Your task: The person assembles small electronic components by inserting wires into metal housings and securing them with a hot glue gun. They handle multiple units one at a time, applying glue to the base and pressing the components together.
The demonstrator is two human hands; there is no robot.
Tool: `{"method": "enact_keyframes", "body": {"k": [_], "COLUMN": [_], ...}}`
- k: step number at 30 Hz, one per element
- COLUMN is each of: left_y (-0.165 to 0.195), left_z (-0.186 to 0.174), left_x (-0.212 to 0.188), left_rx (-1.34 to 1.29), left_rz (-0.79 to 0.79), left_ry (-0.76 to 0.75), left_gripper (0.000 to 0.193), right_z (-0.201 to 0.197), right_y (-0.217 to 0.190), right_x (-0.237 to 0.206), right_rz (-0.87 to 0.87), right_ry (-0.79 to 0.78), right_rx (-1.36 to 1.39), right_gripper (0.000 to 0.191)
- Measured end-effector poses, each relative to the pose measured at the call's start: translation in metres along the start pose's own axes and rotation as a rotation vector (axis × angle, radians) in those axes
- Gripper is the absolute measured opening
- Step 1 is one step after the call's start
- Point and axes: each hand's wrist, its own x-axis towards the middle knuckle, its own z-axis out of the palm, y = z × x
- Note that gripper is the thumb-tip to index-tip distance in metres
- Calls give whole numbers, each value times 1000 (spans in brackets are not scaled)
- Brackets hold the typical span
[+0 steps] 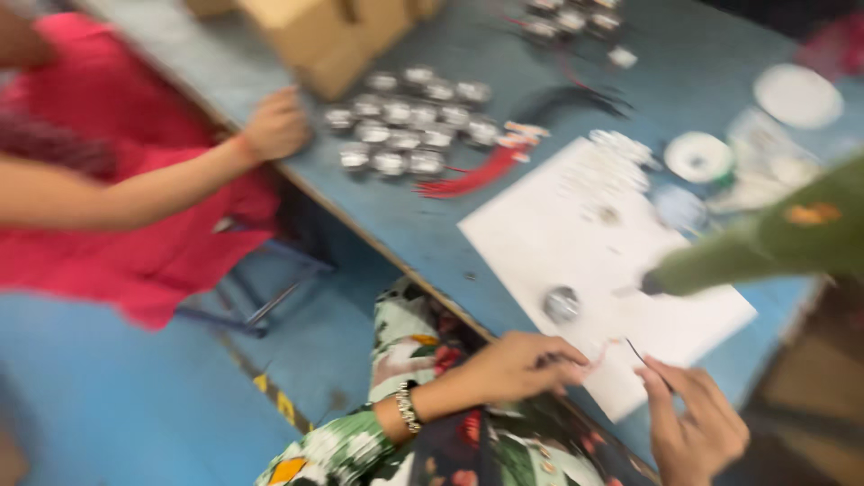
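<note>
Left hand [517, 364] closed on a thin wire [594, 362] at the near edge of the white sheet [576, 243]. Right hand [693, 423] pinched the dark wire end [635, 351] just beside. Small round metal part [562, 304] lay on the sheet, blue desk [693, 63] beneath. Co-worker's hand [274, 124] rested near the metal caps [409, 121].

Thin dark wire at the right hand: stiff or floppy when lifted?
Probably fairly springy: the wire stands straight up from the right hand rather than drooping. Likely very light, being hair-thin against the white sheet. Blur hides its surface, so slipperiness is unclear, though something that thin may well slide between fingertips.
</note>
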Motion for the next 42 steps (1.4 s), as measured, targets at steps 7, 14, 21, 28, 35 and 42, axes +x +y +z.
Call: {"method": "enact_keyframes", "body": {"k": [7, 14, 21, 28, 35, 42], "left_y": [-17, -32, -12, 10, 14, 30], "left_z": [-25, -69, -96, -82, -79, -85], "left_x": [-29, -42, -42, -35, -34, -49], "left_rx": [11, 61, 401, 317, 336, 214], "left_rz": [108, 216, 266, 239, 160, 53], "left_ry": [130, 24, 132, 242, 289, 321], "left_gripper": [30, 22, 24, 25, 16, 9], "right_z": [53, 85, 93, 81, 40, -2], "right_y": [2, 3, -2, -19, -12, 72], "right_x": [29, 43, 45, 30, 28, 120], "right_rz": [29, 101, 138, 157, -33, 253], "right_ry": [-294, -355, -327, -178, -56, 339], "right_rx": [181, 228, 262, 343, 339, 546], "right_gripper": [9, 11, 14, 17, 29, 20]}}
